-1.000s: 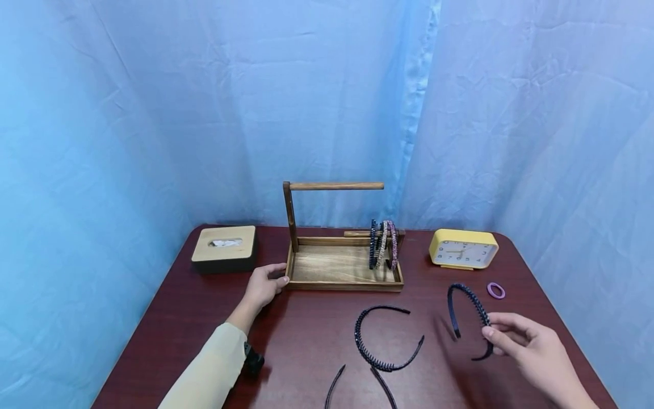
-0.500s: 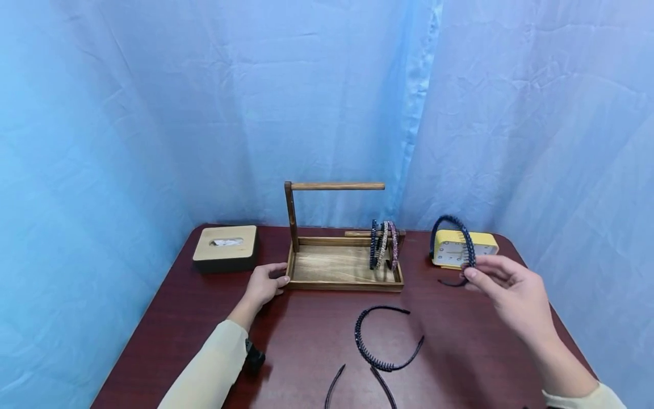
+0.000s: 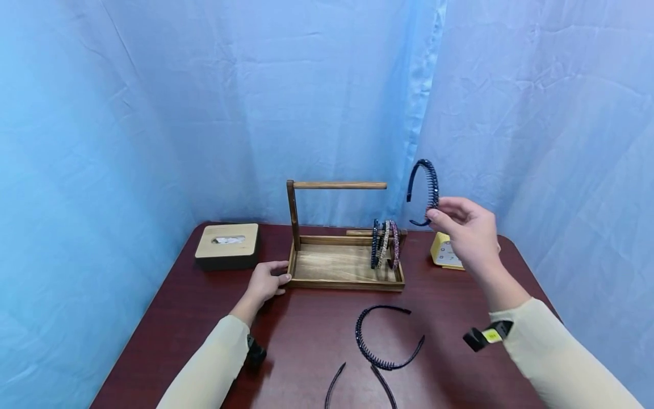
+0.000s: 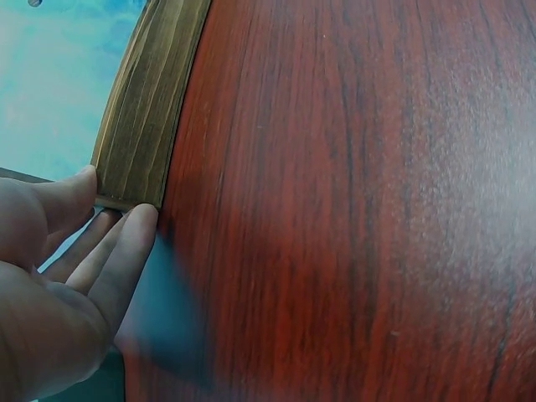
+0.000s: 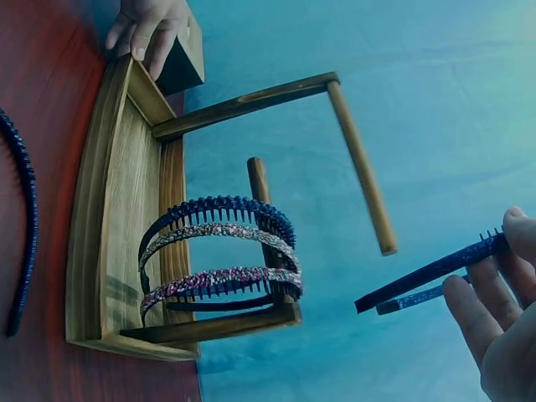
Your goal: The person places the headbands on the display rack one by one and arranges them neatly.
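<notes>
My right hand (image 3: 472, 233) pinches a dark toothed headband (image 3: 434, 190) near one end. The headband hangs in the air right of a wooden rack (image 3: 332, 266), with its arch up. This rack has a tray base, a high rod (image 3: 339, 186) and a lower rod (image 5: 259, 180). On the lower rod hang a dark blue headband (image 3: 374, 244), a beige glittery headband (image 3: 384, 244) and a pink glittery headband (image 5: 218, 280). My left hand (image 3: 263, 284) holds the tray's left front corner, thumb and fingers around the wood (image 4: 151, 109).
A dark headband (image 3: 360, 335) lies on the table (image 3: 306, 329) before the rack. Another dark headband (image 3: 385, 383) is cut off at the frame bottom. A tissue box (image 3: 227, 261) stands left; a yellow clock (image 3: 442, 253) stands right, partly behind my right hand.
My right hand has lifted the dark headband up and left, from above the table's right side past the clock. My left hand stays at the tray corner.
</notes>
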Tool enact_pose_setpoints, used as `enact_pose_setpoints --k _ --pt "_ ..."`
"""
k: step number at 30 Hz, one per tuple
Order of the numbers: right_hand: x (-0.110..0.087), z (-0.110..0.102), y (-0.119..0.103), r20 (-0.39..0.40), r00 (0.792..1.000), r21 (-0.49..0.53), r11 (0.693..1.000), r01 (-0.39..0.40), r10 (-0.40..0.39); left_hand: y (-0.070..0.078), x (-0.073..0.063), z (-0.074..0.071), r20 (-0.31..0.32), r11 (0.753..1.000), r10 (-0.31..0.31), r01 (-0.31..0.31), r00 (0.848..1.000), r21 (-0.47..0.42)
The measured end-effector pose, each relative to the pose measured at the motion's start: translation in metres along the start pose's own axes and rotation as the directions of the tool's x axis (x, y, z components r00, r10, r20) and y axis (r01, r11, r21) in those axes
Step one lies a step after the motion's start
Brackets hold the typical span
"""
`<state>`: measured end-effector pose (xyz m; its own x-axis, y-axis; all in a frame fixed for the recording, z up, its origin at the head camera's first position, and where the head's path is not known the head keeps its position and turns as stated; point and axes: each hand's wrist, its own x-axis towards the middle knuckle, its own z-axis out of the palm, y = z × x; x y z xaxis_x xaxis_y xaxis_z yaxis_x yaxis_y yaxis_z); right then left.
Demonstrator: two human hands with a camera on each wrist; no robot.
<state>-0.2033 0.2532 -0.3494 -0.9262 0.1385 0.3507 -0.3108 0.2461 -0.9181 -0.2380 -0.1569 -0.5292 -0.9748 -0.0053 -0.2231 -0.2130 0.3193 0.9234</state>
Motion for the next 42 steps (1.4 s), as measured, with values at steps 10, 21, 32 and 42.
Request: enact_pose_setpoints --k 10,21,32,42 --pt "0.042 0.055 0.016 0.08 0.996 0.013 0.999 -0.043 0.042 0.002 0.0 -0.001 0.008 1.0 -0.004 0.004 1.0 0.017" --pt "0.058 0.127 0.016 0.225 0.965 0.04 0.989 -0.145 0.132 0.004 -0.001 -0.002 0.004 0.999 -0.004 0.004 1.0 0.047" --pt "0.047 0.194 0.013 0.289 0.943 0.02 0.983 -0.181 0.167 0.006 -0.002 -0.002 -0.004 0.999 -0.014 0.015 1.0 0.05" --pt "0.041 0.228 0.011 0.281 0.95 -0.031 0.99 -0.137 0.14 0.008 -0.001 0.003 -0.008 0.999 -0.03 0.031 1.0 0.041"
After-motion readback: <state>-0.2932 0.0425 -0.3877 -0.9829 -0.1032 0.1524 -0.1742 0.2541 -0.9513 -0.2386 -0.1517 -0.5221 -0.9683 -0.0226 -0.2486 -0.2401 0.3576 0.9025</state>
